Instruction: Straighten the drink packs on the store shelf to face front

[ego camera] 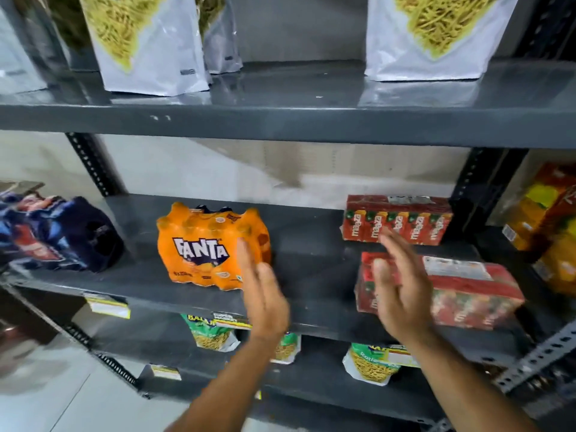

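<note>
- Both hands hanging open, gripping nothing: left hand (265,294) beside orange shrink-wrapped Fanta pack (212,244), right hand (402,291) fronting skewed red shrink-wrapped juice-carton pack (452,291).
- Suggesting: clamp both ends, rotate square to grey metal shelf (311,275) edge.

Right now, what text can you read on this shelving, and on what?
"FANTA": orange shrink-wrapped bottle pack.
"maaza", repeated: rear red carton pack.
"BALAJI", partly hidden: green-topped snack bag below.
Yellow-white shelf price tags: blurred.
Front red carton pack, dark blue pack: unreadable.
</note>
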